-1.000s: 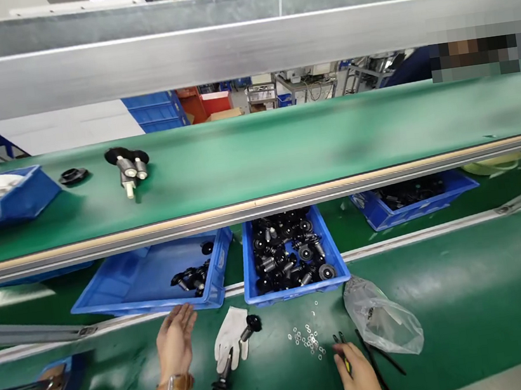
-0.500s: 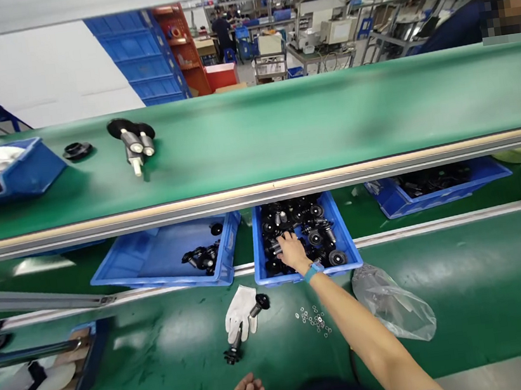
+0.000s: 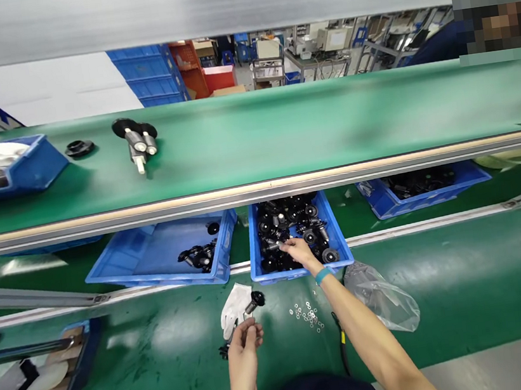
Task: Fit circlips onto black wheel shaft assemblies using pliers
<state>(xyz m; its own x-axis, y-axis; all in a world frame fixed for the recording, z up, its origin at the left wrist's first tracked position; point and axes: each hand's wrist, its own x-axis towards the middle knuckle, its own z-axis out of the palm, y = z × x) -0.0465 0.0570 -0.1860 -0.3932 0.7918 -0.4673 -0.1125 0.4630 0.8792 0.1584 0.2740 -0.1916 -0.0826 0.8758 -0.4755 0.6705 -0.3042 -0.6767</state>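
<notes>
Up toward the white glove [image 3: 234, 306] has come my left hand [image 3: 245, 344], fingers curled; I cannot tell whether its grip pinches anything. My right hand [image 3: 301, 252] pinches a grey-shafted black part [image 3: 273, 246] inside the filled blue bin [image 3: 306, 272]. Small washers [image 3: 311, 316] lie on the green surface [image 3: 166, 354], between the white glove and the plastic bag [image 3: 384, 299].

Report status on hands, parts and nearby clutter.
Right hand in middle bin, fingers at grey part. Left hand by glove, grip unclear. Loose rings beside right forearm.
</notes>
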